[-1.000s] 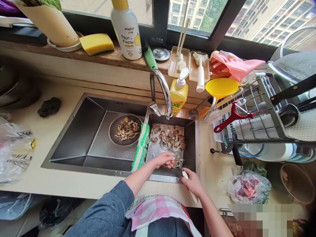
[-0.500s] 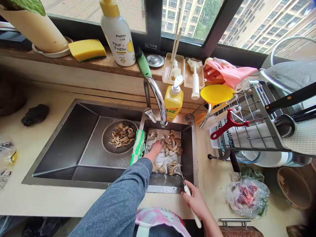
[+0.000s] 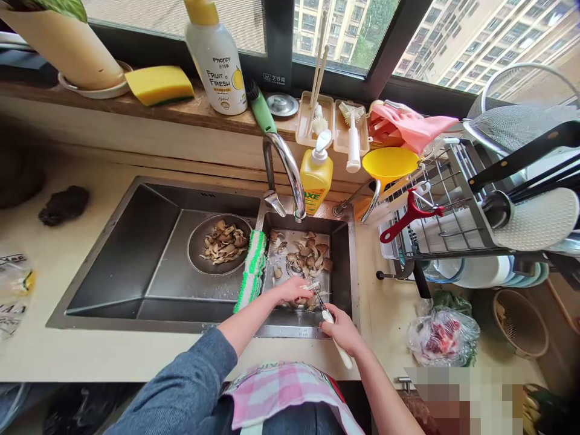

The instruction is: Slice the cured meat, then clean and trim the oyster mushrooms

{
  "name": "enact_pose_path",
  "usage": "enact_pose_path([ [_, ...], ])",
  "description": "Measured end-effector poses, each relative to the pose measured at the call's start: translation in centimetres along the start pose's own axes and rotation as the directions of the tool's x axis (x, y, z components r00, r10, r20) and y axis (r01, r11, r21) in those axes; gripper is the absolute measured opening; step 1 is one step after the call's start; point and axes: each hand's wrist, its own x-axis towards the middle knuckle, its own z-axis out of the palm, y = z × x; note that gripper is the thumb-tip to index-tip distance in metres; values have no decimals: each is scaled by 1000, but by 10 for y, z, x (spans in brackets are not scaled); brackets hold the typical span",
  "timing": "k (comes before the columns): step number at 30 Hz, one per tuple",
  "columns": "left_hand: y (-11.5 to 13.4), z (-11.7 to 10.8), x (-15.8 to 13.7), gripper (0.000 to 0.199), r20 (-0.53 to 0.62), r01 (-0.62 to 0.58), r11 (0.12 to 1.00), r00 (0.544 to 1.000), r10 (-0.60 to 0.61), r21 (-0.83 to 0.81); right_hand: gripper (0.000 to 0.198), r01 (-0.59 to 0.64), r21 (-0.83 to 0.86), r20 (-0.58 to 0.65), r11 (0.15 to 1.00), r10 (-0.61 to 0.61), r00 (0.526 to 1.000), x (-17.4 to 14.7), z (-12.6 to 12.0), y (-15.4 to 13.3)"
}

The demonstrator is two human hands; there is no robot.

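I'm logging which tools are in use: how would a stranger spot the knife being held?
Find the double sink below the window, then its smaller basin. At that basin's front edge, the right hand holds a slim knife, blade pointing inward. Its white handle sets it apart from the black handle by the rack.

The mushrooms [image 3: 312, 256] are brown, the knife handle [image 3: 343, 354] white, the cloth [image 3: 252, 272] striped green and white, the apron [image 3: 276, 400] checked pink and white.
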Motion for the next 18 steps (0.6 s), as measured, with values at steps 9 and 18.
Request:
enact_pose_path([
  [9,-20,8,4,30,-13,93,994,996,-93,62,33,23,-37,16,999,-22,1000,-14,4,10],
  [18,-15,-14,70,4,-439,271,892,894,-93,363,40,-32,91,-61,995,38,997,-37,-8,31],
])
